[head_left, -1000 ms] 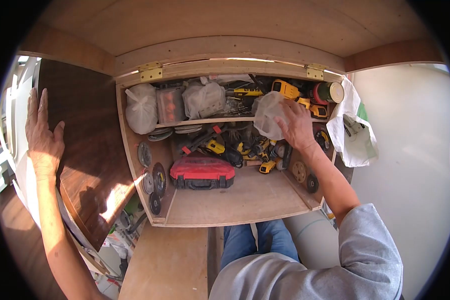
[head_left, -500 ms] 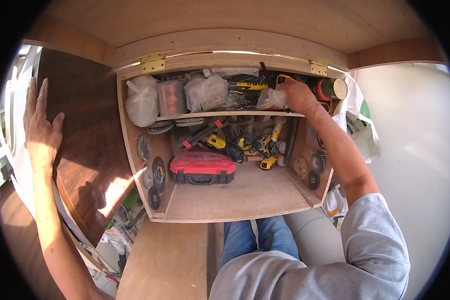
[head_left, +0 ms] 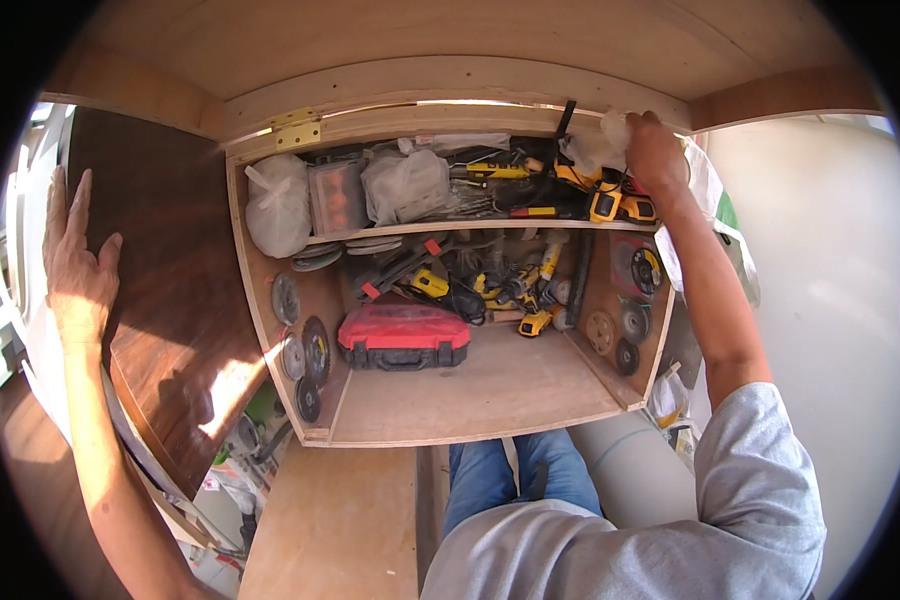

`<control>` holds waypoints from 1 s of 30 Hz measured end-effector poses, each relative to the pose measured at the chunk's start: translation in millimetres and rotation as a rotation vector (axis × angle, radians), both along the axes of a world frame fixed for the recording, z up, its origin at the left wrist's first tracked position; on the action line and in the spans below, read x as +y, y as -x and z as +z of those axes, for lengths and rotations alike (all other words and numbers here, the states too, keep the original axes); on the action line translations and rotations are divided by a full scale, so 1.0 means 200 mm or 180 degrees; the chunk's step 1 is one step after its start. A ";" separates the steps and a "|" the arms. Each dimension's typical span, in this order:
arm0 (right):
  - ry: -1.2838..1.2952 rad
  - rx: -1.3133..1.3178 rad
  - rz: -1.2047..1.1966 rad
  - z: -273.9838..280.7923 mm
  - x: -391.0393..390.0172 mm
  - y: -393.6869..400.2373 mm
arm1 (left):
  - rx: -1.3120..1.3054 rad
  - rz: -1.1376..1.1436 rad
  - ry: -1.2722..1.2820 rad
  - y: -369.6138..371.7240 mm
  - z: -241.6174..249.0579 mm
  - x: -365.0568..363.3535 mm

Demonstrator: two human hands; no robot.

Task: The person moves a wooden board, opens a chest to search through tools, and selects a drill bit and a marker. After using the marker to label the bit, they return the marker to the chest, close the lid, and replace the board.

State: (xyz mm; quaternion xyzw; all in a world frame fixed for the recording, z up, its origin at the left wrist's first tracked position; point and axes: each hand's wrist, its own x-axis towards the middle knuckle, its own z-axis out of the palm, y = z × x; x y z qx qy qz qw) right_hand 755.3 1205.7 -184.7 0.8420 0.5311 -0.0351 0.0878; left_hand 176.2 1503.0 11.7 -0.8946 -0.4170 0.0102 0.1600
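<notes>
— What is the person doing with each hand at that cabinet [head_left: 270,250]?

— The left hand [head_left: 75,270] is lying flat and open, fingers spread, against the dark wooden door [head_left: 170,290] that is swung out to the left. Nothing is in its grip. The right hand [head_left: 655,150] is reaching up to the top right corner of the cabinet, and its grip is closing around a clear plastic bag [head_left: 595,148], which is sitting at the right end of the upper shelf [head_left: 470,228], right under the top edge.

— How many bags are you counting up there?

— Three besides that one, as far as I can tell: one white knotted bag [head_left: 275,210] at the far left, one clear box of orange bits [head_left: 335,195] next to it, then one larger cloudy bag [head_left: 405,185]. Yellow tools are crowding the right half of the shelf; I am not able to count them.

— And below?

— One red case [head_left: 403,337] is lying on the cabinet floor, toward the left. Behind it a tangle of yellow and black tools is piling up. Round discs are hanging on both side walls: four on the left wall [head_left: 305,350], four on the right wall [head_left: 625,320], though a few are overlapping.

— Any hardware showing?

— One brass hinge [head_left: 295,130] is showing at the top left.
</notes>
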 end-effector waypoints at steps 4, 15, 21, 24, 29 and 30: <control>0.0621 -0.0136 -0.0071 -0.23 -0.07 0.11 | 0.0041 -0.0013 -0.0013 0.01 0.00 0.01; -0.0547 -0.0268 0.0294 0.15 -0.06 0.15 | 0.0058 -0.0202 0.0006 0.03 0.00 0.03; -0.0019 0.1693 0.1711 0.01 0.08 0.68 | 0.0140 -0.0192 -0.0034 0.02 0.00 0.04; 0.0999 0.1466 0.1804 -0.32 0.16 0.74 | 0.0178 -0.0139 -0.0047 0.02 0.01 0.02; 0.1549 0.1157 0.1396 -0.52 0.14 0.71 | -0.0002 -0.0208 0.0160 0.02 0.01 0.03; 0.1507 0.1103 0.1373 -0.52 0.13 0.70 | -0.0002 -0.0186 0.0132 0.03 0.01 0.03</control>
